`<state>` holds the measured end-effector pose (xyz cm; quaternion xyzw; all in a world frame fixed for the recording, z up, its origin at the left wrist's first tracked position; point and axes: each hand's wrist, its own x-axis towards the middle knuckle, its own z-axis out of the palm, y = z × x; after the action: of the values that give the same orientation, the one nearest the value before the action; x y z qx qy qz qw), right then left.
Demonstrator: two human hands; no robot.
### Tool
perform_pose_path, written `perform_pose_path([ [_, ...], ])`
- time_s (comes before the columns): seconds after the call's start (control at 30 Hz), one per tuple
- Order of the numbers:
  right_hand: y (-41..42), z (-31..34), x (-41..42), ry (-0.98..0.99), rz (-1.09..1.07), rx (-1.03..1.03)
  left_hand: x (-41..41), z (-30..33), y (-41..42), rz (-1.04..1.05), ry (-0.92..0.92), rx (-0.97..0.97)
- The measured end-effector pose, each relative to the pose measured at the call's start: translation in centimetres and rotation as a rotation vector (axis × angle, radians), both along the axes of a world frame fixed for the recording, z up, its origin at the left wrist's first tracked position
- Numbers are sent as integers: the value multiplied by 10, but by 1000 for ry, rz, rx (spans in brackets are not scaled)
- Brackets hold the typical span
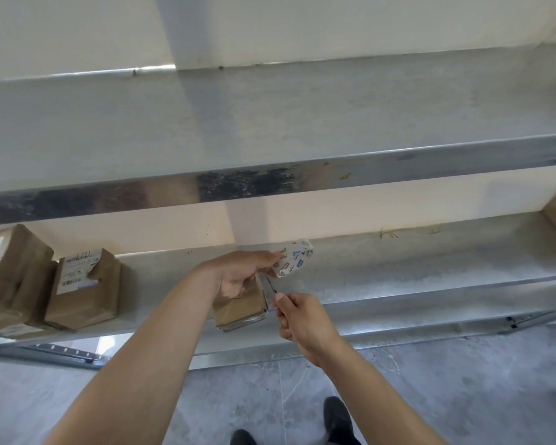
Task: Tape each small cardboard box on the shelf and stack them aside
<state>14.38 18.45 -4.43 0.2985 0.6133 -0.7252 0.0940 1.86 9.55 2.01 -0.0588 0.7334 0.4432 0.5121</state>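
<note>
Partly, left hand (238, 274) hides small box (241, 308).

Stockroom: metal shelving (398, 271), labelled parcels (81, 284).

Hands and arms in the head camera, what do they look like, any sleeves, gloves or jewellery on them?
Both forearms are bare right up to the bottom edge of the picture, so no sleeves show. The left hand and right hand wear no gloves, and no watch, bracelet or ring is visible. Below, the toes of two black shoes show on the grey floor.
</note>
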Motion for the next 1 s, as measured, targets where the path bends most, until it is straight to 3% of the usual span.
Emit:
perform_pose_path([
  [0.73, -10, -21, -15, -39, -31, 86, -2, -6, 0, 6, 7, 57],
  [0.83, -3, -23, -13, -59, 35, 272, -3, -8, 0, -7, 12, 71],
  [1.0, 56, -12, -10, -238, 352, 934, -7, -16, -1, -16, -7, 94],
])
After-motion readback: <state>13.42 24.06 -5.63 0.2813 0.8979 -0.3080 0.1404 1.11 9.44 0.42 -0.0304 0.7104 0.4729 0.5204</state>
